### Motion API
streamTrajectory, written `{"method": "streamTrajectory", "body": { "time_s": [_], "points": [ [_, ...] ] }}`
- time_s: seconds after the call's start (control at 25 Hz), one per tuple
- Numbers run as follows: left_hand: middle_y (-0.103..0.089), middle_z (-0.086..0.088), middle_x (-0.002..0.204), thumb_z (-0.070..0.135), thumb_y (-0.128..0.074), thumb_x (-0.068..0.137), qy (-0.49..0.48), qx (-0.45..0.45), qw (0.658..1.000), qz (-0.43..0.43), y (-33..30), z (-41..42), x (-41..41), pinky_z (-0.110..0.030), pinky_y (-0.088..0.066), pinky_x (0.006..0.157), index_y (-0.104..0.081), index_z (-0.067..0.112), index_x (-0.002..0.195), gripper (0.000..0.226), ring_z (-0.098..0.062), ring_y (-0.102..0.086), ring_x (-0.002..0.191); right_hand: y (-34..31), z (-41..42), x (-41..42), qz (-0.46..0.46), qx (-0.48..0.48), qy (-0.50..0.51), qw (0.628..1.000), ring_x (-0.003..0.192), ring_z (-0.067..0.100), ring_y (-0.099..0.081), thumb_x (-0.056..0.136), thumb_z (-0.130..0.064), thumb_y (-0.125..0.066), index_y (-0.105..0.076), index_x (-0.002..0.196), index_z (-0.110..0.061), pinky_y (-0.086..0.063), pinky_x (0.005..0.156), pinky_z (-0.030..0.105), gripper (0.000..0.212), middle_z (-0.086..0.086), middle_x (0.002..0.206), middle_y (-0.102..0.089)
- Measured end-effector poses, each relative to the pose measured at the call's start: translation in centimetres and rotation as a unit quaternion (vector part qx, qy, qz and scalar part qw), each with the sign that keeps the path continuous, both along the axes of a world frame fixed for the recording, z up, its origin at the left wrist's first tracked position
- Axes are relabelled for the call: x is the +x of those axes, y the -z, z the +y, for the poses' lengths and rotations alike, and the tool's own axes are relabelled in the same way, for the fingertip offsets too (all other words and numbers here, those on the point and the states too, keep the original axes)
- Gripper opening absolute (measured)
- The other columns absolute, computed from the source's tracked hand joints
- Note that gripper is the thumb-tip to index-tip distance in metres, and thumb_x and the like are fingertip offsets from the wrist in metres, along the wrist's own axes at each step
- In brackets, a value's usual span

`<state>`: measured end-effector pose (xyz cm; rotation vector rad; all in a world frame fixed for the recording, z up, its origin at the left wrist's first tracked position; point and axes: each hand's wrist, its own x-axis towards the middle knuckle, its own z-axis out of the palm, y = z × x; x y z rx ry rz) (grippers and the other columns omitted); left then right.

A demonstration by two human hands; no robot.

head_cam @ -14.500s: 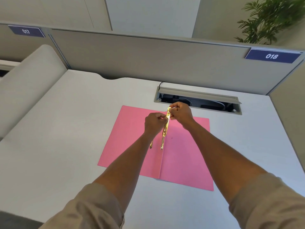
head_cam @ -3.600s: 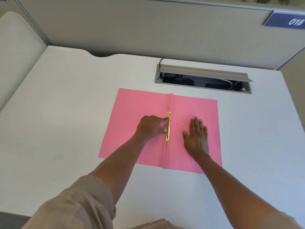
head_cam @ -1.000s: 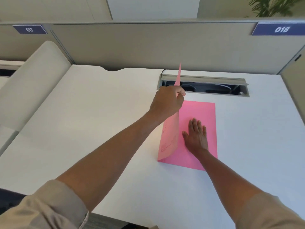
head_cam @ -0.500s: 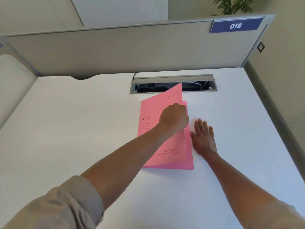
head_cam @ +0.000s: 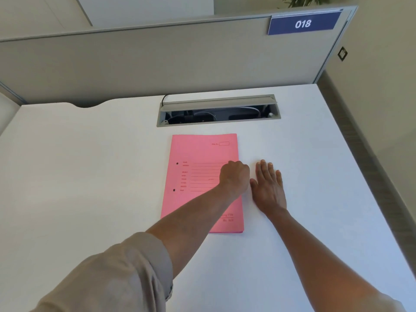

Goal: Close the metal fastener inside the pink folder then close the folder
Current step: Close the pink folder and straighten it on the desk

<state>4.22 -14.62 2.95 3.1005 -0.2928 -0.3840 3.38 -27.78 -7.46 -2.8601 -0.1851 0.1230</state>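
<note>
The pink folder (head_cam: 198, 154) lies closed and flat on the white desk (head_cam: 90, 176), its printed front cover facing up and its spine on the left. The metal fastener is hidden inside; only two small dark holes show near the spine. My left hand (head_cam: 235, 180) rests on the cover's right edge with its fingers curled around that edge. Just right of the folder, my right hand (head_cam: 267, 188) lies flat on the desk, palm down, touching nothing else.
An open cable tray (head_cam: 219, 110) with a raised grey lid is set into the desk just behind the folder. A grey partition (head_cam: 157, 59) with a blue sign reading 018 (head_cam: 302, 23) walls the far side. The desk's right edge drops to the floor.
My left hand has swung the front cover over to the right and laid it down flat. My right hand has slid off the folder onto the bare desk beside it.
</note>
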Motion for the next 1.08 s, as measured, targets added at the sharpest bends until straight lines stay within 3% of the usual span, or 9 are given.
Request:
{"method": "streamTrajectory", "body": {
  "time_s": [0.2,0.4,0.52,0.64,0.8,0.96,1.08],
  "points": [
    [-0.063,-0.027,0.121,0.004,-0.05,0.091,0.023,0.069,0.997,-0.005,2.2,-1.1,-0.3,-0.039,-0.054,0.073,-0.069,0.002,0.106,0.024,-0.045,-0.054,0.123,0.1,-0.1,0.0,0.003,0.0,0.001,1.0,0.154,0.02,0.002,0.104,-0.037,-0.025,-0.01,0.158,-0.012,0.003,0.125,0.039,0.061,0.002,0.167,-0.004],
    [-0.043,-0.035,0.142,0.012,-0.048,0.096,-0.001,0.065,0.998,-0.02,3.1,-0.3,-1.1,-0.038,-0.055,0.077,-0.049,0.001,0.137,0.042,-0.039,-0.062,0.11,0.0,-0.1,-0.1,0.004,0.003,0.002,1.0,0.154,0.02,0.001,0.104,-0.035,-0.027,-0.01,0.158,-0.012,0.002,0.125,0.04,0.061,0.003,0.167,-0.005],
    [-0.052,-0.026,0.13,0.017,-0.05,0.097,-0.004,0.001,1.0,-0.03,3.4,0.6,-1.7,-0.04,-0.053,0.07,-0.033,0.009,0.149,0.055,-0.035,-0.063,0.098,0.0,-0.2,-0.3,0.002,-0.006,0.0,1.0,0.154,0.021,0.001,0.104,-0.035,-0.026,-0.01,0.158,-0.012,0.002,0.125,0.041,0.061,0.004,0.167,-0.005],
    [-0.06,-0.014,0.114,0.019,-0.046,0.098,-0.008,-0.057,0.997,-0.047,3.2,2.0,-2.1,-0.04,-0.051,0.07,-0.039,0.01,0.144,0.047,-0.031,-0.064,0.095,-0.2,-0.1,-0.3,0.006,-0.013,0.002,1.0,0.154,0.023,0.001,0.104,-0.034,-0.026,-0.009,0.158,-0.011,0.001,0.125,0.042,0.061,0.004,0.167,-0.004],
    [-0.065,-0.006,0.104,0.016,-0.043,0.097,-0.033,-0.118,0.991,-0.055,2.9,4.5,-3.1,-0.041,-0.052,0.072,-0.059,0.009,0.112,0.023,-0.027,-0.061,0.096,-0.8,1.6,-0.6,0.024,-0.009,0.021,0.999,0.154,0.027,-0.001,0.104,-0.03,-0.029,-0.011,0.157,-0.009,-0.002,0.125,0.046,0.06,0.01,0.167,-0.007],
    [-0.06,-0.003,0.108,0.016,-0.045,0.095,-0.054,-0.09,0.993,-0.051,3.2,7.7,-4.2,-0.04,-0.052,0.079,-0.064,0.01,0.103,0.021,-0.025,-0.057,0.099,-1.5,4.4,-1.4,0.048,0.017,0.006,0.999,0.154,0.025,-0.001,0.102,-0.033,-0.028,-0.012,0.157,-0.008,-0.003,0.125,0.043,0.061,0.01,0.167,-0.006],
    [-0.058,-0.005,0.125,0.017,-0.046,0.095,-0.08,-0.087,0.991,-0.065,3.4,10.0,-4.7,-0.041,-0.049,0.09,-0.064,0.011,0.107,0.023,-0.026,-0.056,0.109,-2.2,6.1,-1.7,0.061,0.03,0.011,0.998,0.154,0.025,-0.004,0.103,-0.039,-0.027,-0.014,0.156,-0.008,-0.005,0.125,0.042,0.063,0.009,0.167,-0.01]
  ]
}}
